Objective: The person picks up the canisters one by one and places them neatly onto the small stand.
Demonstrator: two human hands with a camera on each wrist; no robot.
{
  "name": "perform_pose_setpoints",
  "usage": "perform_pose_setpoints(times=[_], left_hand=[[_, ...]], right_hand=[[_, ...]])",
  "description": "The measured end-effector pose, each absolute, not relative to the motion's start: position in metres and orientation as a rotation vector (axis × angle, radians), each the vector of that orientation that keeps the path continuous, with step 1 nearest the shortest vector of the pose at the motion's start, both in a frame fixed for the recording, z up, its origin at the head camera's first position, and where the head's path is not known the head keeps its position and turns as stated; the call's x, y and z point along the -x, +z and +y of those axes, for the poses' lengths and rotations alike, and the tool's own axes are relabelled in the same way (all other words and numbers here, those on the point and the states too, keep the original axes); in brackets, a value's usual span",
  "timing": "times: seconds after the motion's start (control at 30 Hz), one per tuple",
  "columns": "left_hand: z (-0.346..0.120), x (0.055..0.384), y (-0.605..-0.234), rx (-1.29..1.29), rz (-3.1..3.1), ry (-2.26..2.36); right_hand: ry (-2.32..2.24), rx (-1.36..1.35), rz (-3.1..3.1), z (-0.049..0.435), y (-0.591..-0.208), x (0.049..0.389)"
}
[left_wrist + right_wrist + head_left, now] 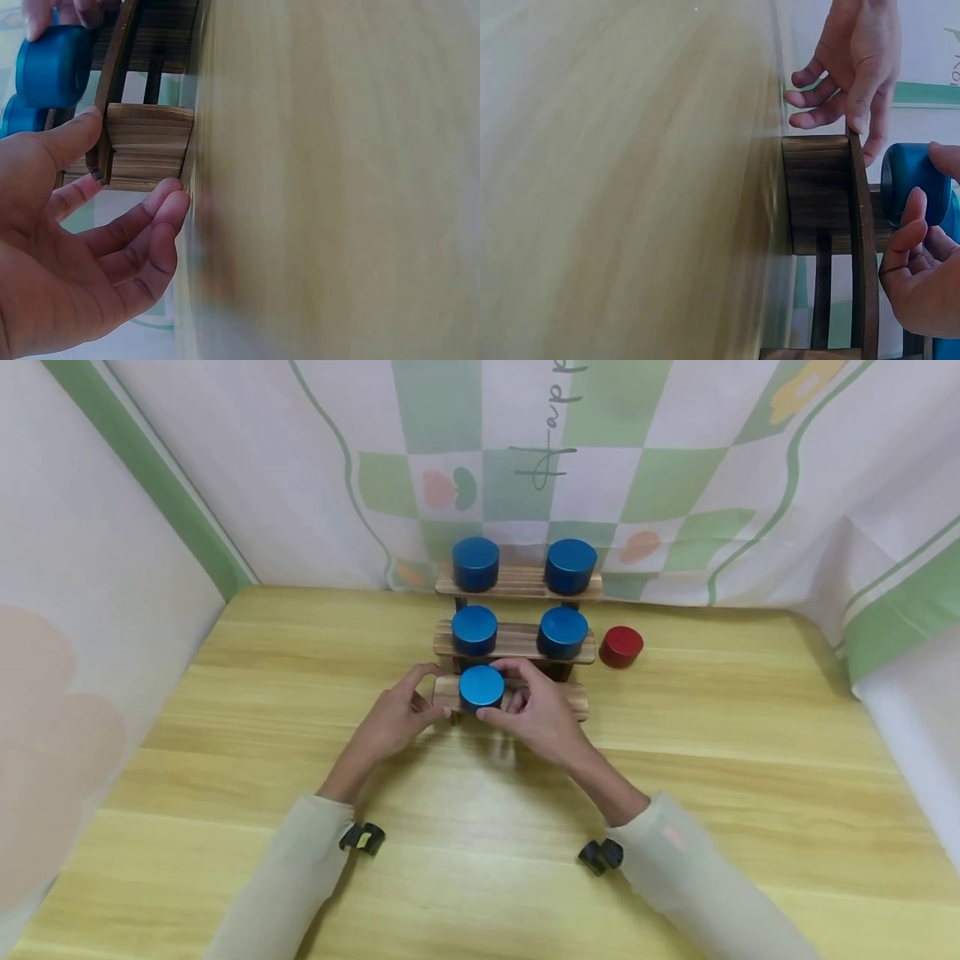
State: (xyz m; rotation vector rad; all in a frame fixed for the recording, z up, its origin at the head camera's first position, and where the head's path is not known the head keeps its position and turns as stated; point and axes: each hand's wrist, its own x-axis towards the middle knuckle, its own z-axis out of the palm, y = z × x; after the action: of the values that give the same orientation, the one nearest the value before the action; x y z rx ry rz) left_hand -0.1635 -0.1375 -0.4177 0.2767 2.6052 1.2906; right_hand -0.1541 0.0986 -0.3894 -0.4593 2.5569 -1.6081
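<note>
A three-step wooden rack (536,693) stands on the table. My right hand (543,710) pinches a blue round tin (482,687) between thumb and fingers, upright at the left part of the lowest step. Whether the tin's base touches the wood, I cannot tell. At that step's left end, my left hand (393,718) holds the board (120,67) between thumb and index finger, its other fingers loosely bent beside the rack. Two more blue tins sit on the middle step, one left (474,631) and one right (562,632). The top step carries another pair, left (476,564) and right (571,566).
A red round tin (621,647) is on the table just right of the rack. Behind the wooden table (247,693) hangs a green and white patterned curtain (517,485). Fabric also hangs along both sides.
</note>
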Motion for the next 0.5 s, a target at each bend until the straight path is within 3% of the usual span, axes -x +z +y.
perform_pose_setpoints(times=[0.5], left_hand=[[-0.136, 0.162, -0.416, -0.256, 2.595, 1.301]], right_hand=[[-1.488, 0.421, 2.688, 0.085, -0.395, 0.16]])
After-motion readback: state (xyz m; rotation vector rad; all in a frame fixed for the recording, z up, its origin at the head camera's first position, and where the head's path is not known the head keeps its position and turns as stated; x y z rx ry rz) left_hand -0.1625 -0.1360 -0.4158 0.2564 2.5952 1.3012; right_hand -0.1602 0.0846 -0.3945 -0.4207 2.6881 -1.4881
